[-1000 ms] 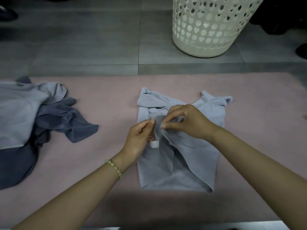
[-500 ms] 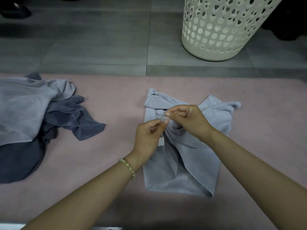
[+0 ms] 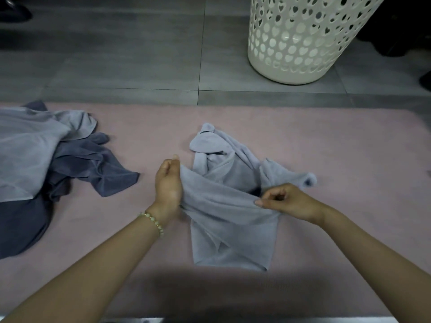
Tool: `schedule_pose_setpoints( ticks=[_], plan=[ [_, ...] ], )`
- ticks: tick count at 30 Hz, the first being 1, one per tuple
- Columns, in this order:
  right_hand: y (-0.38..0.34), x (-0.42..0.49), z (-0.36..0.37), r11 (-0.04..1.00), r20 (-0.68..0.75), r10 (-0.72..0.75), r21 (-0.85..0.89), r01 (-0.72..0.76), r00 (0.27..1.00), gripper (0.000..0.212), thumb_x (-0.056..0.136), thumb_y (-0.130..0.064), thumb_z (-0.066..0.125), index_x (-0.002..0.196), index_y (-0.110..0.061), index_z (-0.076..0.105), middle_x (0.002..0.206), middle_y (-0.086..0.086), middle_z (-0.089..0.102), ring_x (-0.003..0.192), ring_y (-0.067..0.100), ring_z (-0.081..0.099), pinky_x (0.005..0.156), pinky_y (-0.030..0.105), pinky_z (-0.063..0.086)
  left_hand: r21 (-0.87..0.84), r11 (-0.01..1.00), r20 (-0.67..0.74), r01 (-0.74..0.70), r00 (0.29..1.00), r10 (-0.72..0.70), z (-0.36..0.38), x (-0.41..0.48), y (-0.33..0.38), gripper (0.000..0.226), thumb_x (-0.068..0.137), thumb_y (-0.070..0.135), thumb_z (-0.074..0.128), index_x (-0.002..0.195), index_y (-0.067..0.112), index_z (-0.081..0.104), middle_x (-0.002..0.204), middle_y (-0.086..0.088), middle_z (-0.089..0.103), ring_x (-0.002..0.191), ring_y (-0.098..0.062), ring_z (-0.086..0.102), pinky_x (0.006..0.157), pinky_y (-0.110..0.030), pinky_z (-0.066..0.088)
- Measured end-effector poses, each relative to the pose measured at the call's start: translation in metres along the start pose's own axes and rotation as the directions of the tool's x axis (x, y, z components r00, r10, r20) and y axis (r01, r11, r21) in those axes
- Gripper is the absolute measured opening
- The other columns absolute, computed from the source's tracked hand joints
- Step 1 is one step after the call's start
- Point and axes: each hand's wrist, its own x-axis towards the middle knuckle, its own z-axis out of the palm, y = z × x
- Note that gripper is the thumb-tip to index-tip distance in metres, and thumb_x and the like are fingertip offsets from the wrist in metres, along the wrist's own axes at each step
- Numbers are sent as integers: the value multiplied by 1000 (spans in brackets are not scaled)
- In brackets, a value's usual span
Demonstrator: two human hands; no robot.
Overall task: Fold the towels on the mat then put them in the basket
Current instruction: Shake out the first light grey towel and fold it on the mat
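A light grey towel (image 3: pixel 231 231) lies partly folded and rumpled in the middle of the pink mat (image 3: pixel 338 159). My left hand (image 3: pixel 168 183) grips its left edge, lifted a little off the mat. My right hand (image 3: pixel 285 202) pinches the same edge further right, so the cloth stretches between the two hands. The white basket (image 3: pixel 296 38) with heart-shaped holes stands on the grey floor beyond the mat, up and to the right. A heap of light grey towels (image 3: pixel 28 148) and dark blue-grey towels (image 3: pixel 93 169) lies on the mat's left side.
Grey floor tiles (image 3: pixel 140 54) run behind the mat. A dark shoe (image 3: pixel 14 12) shows at the top left corner and dark shapes (image 3: pixel 396 31) sit right of the basket. Bare mat lies right of the towel.
My hands were pinching together at the towel's centre; now they have drawn apart, left hand going left and right hand going right, stretching the cloth edge between them.
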Motion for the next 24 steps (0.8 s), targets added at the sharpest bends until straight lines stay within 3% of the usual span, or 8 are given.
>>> schedule_pose_setpoints(
  ticks=[3,7,9,13,17,20,22,24],
  plan=[
    [17,0,6,1000,-47,7,17,-7,999,7,83,-10,69,79,-15,73,72,-12,70,69,-5,61,68,7,43,435,882,159,-182,980,124,-34,14,-14,41,98,27,48,61,14,35,57,0,36,58,-13,35,55,-23,32],
    [39,16,-9,997,-308,25,-59,-46,951,14,82,-14,72,92,-22,67,95,-2,65,92,17,60,80,18,44,844,516,216,-147,973,-77,-60,21,-29,46,93,48,46,63,14,49,65,-5,53,69,-25,49,65,-30,35],
    [40,26,-15,989,-386,0,-136,-57,922,25,81,-22,73,104,-24,63,105,-7,57,101,17,55,84,23,42,863,481,234,-157,967,-103,-56,25,-29,46,92,54,45,67,17,56,71,-5,57,73,-26,53,69,-29,38],
    [21,47,-16,998,-269,66,0,-68,961,49,76,-29,77,121,-24,56,112,-14,56,100,3,54,78,8,42,756,635,265,-162,962,-70,-29,51,-23,49,91,54,47,66,14,60,64,-6,61,68,-22,58,63,-29,39],
    [22,66,-8,994,-265,-55,-108,28,963,16,80,-24,73,94,-16,68,83,-7,61,70,-1,54,69,19,42,586,780,283,-220,957,58,7,63,-21,28,89,44,58,98,19,65,90,4,65,85,-15,60,76,-22,41],
    [21,77,-11,971,-323,-173,-211,108,930,12,80,-20,74,70,-22,66,73,-2,51,62,6,46,64,16,38,621,606,424,-497,863,274,28,63,-19,26,88,42,60,109,27,63,109,8,61,93,-13,58,79,-25,44],
    [17,83,-12,972,-314,-208,-172,159,926,14,80,-17,74,68,-19,66,75,0,51,64,5,46,64,11,36,695,455,508,-557,828,238,40,65,-21,36,88,51,55,113,27,63,111,6,63,96,-19,62,77,-29,48],
    [14,91,-11,977,-268,-193,-137,161,944,28,83,-20,71,64,-3,58,67,2,45,58,4,39,59,13,34,802,384,455,-458,884,104,52,73,-26,49,88,58,49,121,22,54,107,1,66,96,-24,62,76,-31,48]
  ],
)
